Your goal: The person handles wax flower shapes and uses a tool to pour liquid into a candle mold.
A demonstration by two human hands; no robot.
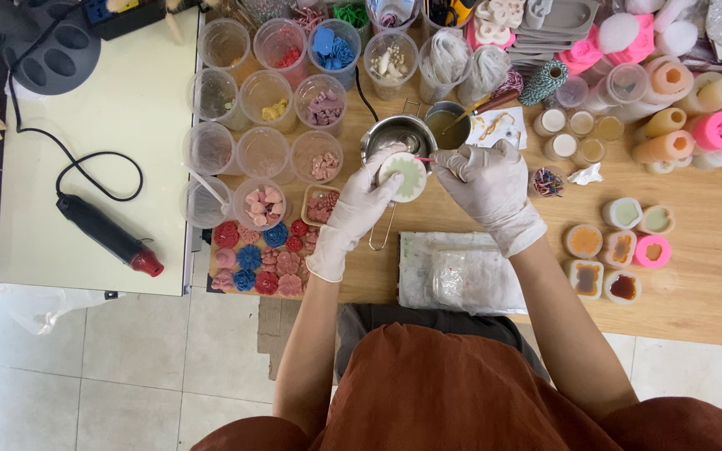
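Observation:
My left hand [367, 194], in a white glove, holds a small round white mould filled with pale green wax [404, 174], tilted toward me. My right hand [488, 185], also gloved, pinches a thin pink stick [424, 159] whose tip touches the mould's upper edge. Both hands hover over the wooden table [712, 284], just in front of a small steel melting pot [397, 134]. A second metal cup of amber liquid [448, 125] stands right of the pot.
Several clear plastic cups [265, 100] of wax pieces stand at the left. Red, pink and blue wax flowers [261, 255] lie nearby. Filled moulds [620, 250] and pink and orange silicone moulds [687, 125] sit right. A heat gun [106, 234] lies on the white side table. A plastic sheet [461, 271] lies before me.

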